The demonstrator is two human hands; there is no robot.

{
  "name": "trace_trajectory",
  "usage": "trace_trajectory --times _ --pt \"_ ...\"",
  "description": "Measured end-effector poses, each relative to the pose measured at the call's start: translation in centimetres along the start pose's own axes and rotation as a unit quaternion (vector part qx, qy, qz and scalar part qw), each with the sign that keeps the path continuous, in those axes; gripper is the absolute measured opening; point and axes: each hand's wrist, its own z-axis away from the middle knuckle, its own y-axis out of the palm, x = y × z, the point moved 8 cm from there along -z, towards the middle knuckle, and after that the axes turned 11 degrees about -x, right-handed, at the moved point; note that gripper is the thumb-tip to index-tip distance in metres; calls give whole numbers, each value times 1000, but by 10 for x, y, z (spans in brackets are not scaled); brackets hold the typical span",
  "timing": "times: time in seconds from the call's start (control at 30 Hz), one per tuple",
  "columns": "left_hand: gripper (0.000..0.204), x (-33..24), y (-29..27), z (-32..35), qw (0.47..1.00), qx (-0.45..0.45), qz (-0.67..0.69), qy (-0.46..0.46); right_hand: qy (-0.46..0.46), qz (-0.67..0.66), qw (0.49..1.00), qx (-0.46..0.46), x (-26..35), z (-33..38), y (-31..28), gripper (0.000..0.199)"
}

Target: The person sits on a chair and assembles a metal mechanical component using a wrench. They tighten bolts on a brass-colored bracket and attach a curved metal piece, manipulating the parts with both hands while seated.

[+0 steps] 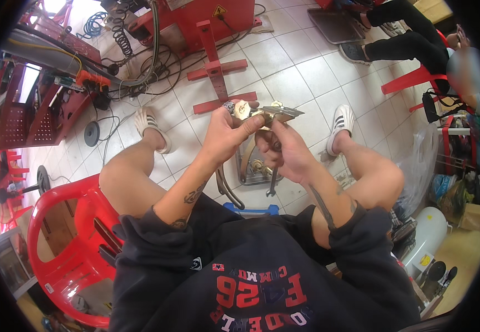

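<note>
Between my knees, both hands meet around a brass-coloured metal part (242, 110) with flat grey metal pieces (285, 112) sticking out to the right. My left hand (226, 133) is closed on the part's left side, thumb pressed along it. My right hand (290, 152) is closed at its other side, with the fingers curled under. A wrench (273, 180) hangs down out of the right fingers, its open-ended jaw lowest. Exactly what the fingertips press on is hidden. Below the hands, a metal tray (245, 178) on the floor holds small brass-coloured parts (259, 166).
A red metal stand (215, 83) rises in front of me. Cables and hoses (162, 69) lie at the far left. A red plastic chair (65, 249) is beside me on the left. A blue object (251, 209) lies near my lap. Another person (411, 44) sits far right.
</note>
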Motion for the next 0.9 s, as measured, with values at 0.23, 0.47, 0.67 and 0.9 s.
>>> trace_trajectory --times 0.23,0.47,0.67,0.9 --pt "47 -2 -3 2 1000 -12 -22 -10 -8 31 999 22 6 2 -2 25" --pt "52 1 0 2 1000 -4 -3 -12 7 2 1000 11 -1 0 -4 23" --pt "50 -5 0 5 1000 0 -3 -8 -49 59 997 -14 11 2 -1 26" --pt "34 -2 1 2 999 -4 -31 15 -90 38 994 -37 11 1 -10 19"
